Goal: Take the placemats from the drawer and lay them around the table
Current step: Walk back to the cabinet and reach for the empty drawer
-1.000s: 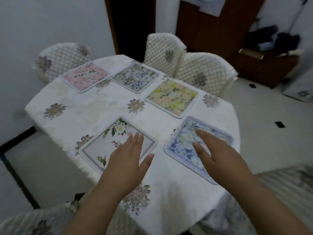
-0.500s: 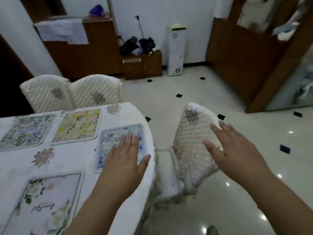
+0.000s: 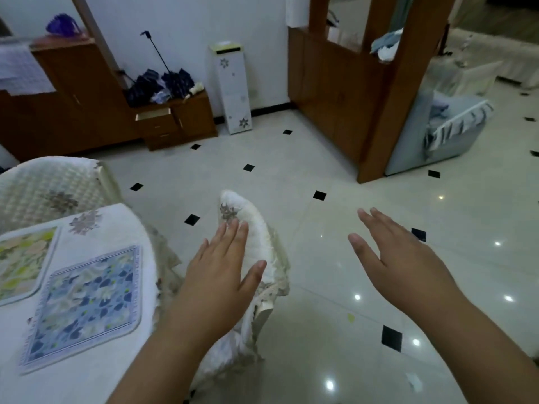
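Both hands are empty. The left hand (image 3: 221,275) is spread flat, fingers together and thumb out, hovering over the padded chair (image 3: 256,246) beside the desk (image 3: 116,223); the right hand (image 3: 396,258) is just as open, palm down over bare floor (image 3: 335,170).

Two placemats show on the desk's near corner: a blue mat (image 3: 84,307) with a pale border and, just beside it toward the far side, a yellow mat (image 3: 20,258) cut off by the frame edge. Both are rounded-corner rectangles lying flat on a white cloth with brown flower motifs. I'd judge them thin, light and somewhat flexible, with a smooth printed face that might slide on the cloth; pinching an edge or corner should lift one easily, and nothing about them looks fragile.

Across the glossy tiled floor, a small wooden cabinet has its top drawer (image 3: 154,115) pulled open. Whether any mats are left inside I cannot tell. The chair covers are quilted and soft-looking, trimmed with lace.
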